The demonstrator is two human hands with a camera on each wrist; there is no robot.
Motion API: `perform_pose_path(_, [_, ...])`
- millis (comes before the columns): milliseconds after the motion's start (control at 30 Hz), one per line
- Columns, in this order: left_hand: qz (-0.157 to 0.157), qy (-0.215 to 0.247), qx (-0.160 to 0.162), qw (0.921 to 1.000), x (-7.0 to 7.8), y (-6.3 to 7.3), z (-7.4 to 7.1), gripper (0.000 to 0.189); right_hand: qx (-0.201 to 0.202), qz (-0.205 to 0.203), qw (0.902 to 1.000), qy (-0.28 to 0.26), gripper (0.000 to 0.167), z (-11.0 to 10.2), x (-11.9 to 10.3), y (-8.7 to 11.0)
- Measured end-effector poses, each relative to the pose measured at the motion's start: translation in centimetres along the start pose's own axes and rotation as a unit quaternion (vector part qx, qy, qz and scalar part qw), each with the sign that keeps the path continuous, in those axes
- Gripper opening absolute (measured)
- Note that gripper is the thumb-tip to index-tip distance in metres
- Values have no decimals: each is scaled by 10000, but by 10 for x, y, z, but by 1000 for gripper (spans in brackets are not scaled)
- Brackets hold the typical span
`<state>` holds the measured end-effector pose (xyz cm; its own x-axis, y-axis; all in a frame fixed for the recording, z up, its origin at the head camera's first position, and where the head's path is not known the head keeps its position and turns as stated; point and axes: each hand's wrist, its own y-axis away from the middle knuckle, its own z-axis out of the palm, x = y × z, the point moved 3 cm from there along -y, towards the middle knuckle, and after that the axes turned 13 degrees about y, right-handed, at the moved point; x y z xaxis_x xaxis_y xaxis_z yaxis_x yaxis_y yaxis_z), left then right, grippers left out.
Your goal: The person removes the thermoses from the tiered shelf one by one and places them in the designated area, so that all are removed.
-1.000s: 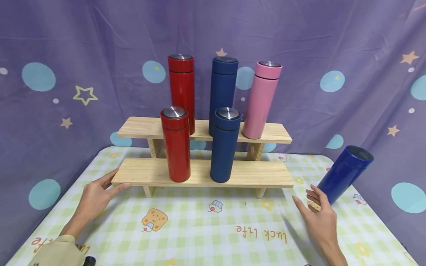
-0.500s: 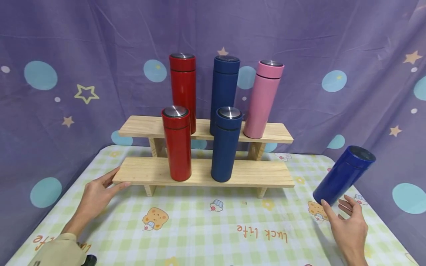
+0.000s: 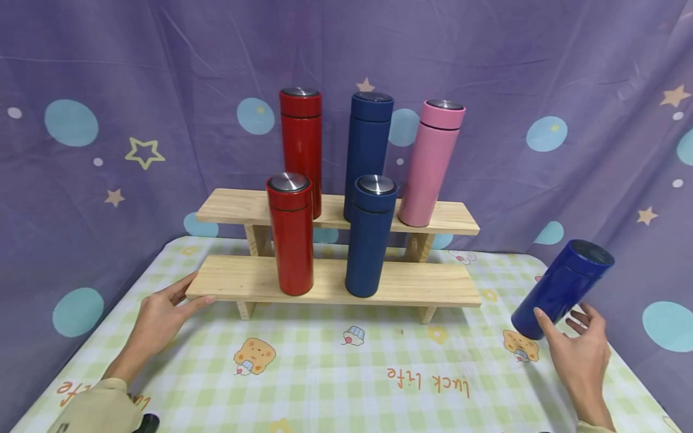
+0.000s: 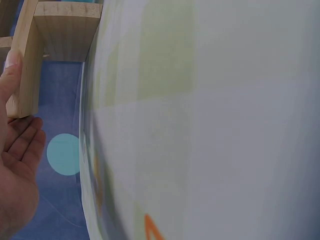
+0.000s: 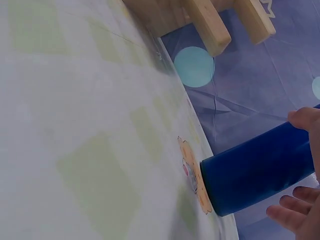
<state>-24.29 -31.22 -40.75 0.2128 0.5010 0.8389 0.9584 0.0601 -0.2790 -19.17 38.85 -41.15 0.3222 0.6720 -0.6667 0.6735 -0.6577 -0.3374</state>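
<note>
My left hand (image 3: 162, 314) grips the left end of the lower wooden shelf (image 3: 233, 278), thumb along its front edge and fingers behind. In the left wrist view, the thumb (image 4: 12, 75) lies on the board and the curled fingers show past its end. At the right, a glossy blue thermos flask (image 3: 560, 291) stands on the cloth. My right hand (image 3: 579, 349) is spread around the flask's near side, thumb overlapping it in the head view. In the right wrist view, the flask (image 5: 260, 170) lies between thumb and loosely bent fingers, with a gap beside the fingers.
A red thermos (image 3: 291, 240) and a matte blue one (image 3: 370, 240) stand on the lower shelf. The upper shelf (image 3: 238, 205) bears red (image 3: 301, 144), blue (image 3: 369, 144) and pink (image 3: 431, 165) thermoses. A purple curtain (image 3: 178, 72) hangs behind the checked tablecloth (image 3: 325, 373).
My right hand has moved right, from the left side of the glossy blue flask to its near right side. My left hand keeps its grip on the shelf end.
</note>
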Motion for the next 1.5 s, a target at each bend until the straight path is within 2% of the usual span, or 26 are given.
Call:
perform_pose_path(233, [68, -4, 47, 10000, 0, -1, 0, 81, -164, -49, 9997, -188, 88, 3, -4, -10])
perform_pose_path(767, [88, 53, 76, 9999, -1, -1, 0, 80, -210, -155, 9996, -126, 88, 8, -4, -23])
perform_pose_path(1500, [56, -39, 82, 9999, 0, 0, 0, 81, -75, -277, 9996, 62, 84, 5, -5, -23])
